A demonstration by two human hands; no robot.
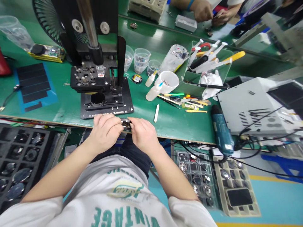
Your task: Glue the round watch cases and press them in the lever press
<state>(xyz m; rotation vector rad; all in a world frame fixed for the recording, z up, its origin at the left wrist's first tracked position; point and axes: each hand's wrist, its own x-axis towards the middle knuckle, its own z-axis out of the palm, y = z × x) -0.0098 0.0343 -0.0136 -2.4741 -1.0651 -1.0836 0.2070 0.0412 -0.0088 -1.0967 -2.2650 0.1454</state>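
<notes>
A small dark watch-like part (126,123) with shiny, brassy bits is held between my two hands at the table's front edge. My left hand (105,130) has its fingers curled and closed on the left side of it. From the other side, my right hand (144,131) pinches its right rim with thumb and fingertips. Fingers cover much of the part, so its full shape is hidden. Just beyond my hands stands a black press (107,105) with a round recess in its base. A short white stick (156,113) lies to the right of my right hand.
Plastic cups (142,60), small bottles and loose hand tools (187,101) lie right of the press. A teal power tool (222,130) hangs over the edge near a white box unit (255,107). Parts trays (50,151) flank me. Across the table another person's hands (203,12) work.
</notes>
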